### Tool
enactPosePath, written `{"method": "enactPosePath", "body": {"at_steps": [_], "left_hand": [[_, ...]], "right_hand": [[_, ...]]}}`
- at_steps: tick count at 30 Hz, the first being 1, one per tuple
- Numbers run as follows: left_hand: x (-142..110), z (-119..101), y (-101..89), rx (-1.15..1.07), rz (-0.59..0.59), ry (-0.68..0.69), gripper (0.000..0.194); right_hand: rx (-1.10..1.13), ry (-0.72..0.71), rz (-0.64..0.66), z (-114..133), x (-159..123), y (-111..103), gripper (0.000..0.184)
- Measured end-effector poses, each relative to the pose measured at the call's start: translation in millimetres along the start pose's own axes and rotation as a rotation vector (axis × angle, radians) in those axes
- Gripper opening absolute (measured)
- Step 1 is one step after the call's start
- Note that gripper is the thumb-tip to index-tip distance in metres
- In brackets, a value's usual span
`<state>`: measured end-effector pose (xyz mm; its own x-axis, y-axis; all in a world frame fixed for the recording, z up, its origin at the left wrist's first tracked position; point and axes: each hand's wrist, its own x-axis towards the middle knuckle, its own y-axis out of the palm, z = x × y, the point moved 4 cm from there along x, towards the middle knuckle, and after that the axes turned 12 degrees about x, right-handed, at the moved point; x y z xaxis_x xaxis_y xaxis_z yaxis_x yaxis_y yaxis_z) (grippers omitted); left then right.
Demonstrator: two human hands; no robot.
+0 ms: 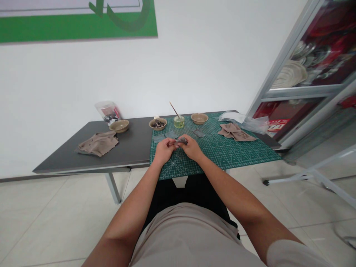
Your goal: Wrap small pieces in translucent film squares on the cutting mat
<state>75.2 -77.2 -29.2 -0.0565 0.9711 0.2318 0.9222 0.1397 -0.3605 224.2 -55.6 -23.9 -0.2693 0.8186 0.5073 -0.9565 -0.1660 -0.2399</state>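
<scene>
My left hand (166, 149) and my right hand (191, 147) meet above the green cutting mat (194, 163). Between them they pinch a small dark grey piece of cloth (182, 140), partly covered by the fingers. Just beyond my left hand lie thin grey-blue cloth pieces (160, 138) on the mat. A grey cloth scrap (199, 133) rests past my right hand. Farther back stands a glass jar (179, 122) of yellowish liquid with a thin wooden stick (174, 109) leaning in it.
A bowl of dark bits (158, 128) and a tan bowl (199, 118) line the back. Brown cloths lie at left (98, 144) and right (235, 132). A second bowl (119, 127) stands by a clear plastic container (108, 111). A plastic bag (254, 124) lies near the glass cabinet.
</scene>
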Motion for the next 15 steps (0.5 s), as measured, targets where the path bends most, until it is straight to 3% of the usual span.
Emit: {"method": "enactPosePath", "body": {"at_steps": [15], "left_hand": [[1.3, 1.3, 1.0, -0.038, -0.005, 0.074, 0.02]], "right_hand": [[0.045, 0.043, -0.018, 2.5, -1.5, -1.6, 0.006]]}}
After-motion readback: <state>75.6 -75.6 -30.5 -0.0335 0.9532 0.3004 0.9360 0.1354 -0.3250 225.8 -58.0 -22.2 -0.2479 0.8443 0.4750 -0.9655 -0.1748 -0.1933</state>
